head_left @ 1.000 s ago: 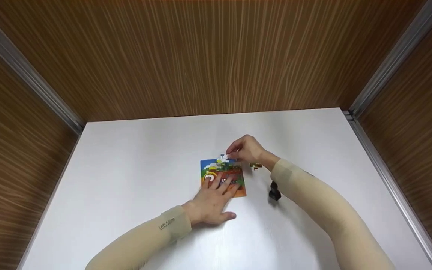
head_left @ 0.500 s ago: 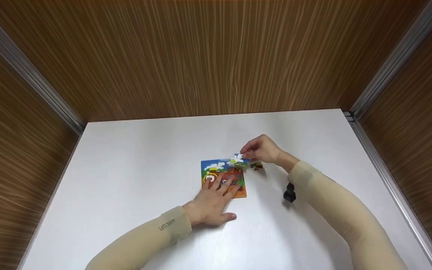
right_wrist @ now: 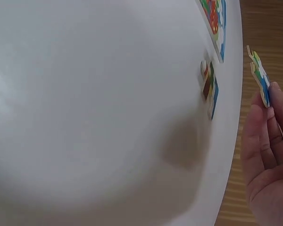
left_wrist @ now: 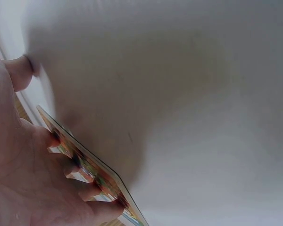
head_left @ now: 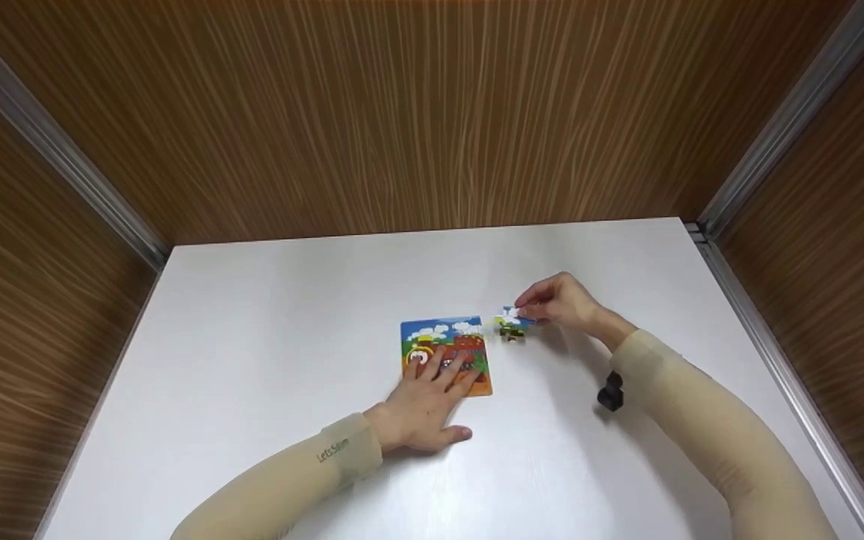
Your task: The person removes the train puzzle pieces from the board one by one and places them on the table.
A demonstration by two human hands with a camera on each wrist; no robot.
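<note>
A colourful jigsaw puzzle board (head_left: 441,330) with blue sky, white clouds and a red cartoon figure lies flat on the table. My left hand (head_left: 426,409) rests on its lower part with fingers spread, hiding some of the picture. In the left wrist view the fingertips touch the board (left_wrist: 101,178). To the right of the board, my right hand (head_left: 563,301) pinches a puzzle piece (right_wrist: 260,77) with blue, white and yellow-green print between thumb and fingers. The held piece is raised above the table. Below it lies a second, loose puzzle piece (right_wrist: 208,87), partly covered in the head view.
The white tabletop (head_left: 274,322) is bounded by a wood-grain panel (head_left: 432,120) at the back and more panels at both sides, with metal rails in the corners. A small black device (head_left: 610,393) hangs at the right wrist.
My right hand has moved right with the pinched piece, from over the board's top edge to above the loose piece. My left hand has stayed in place on the board.
</note>
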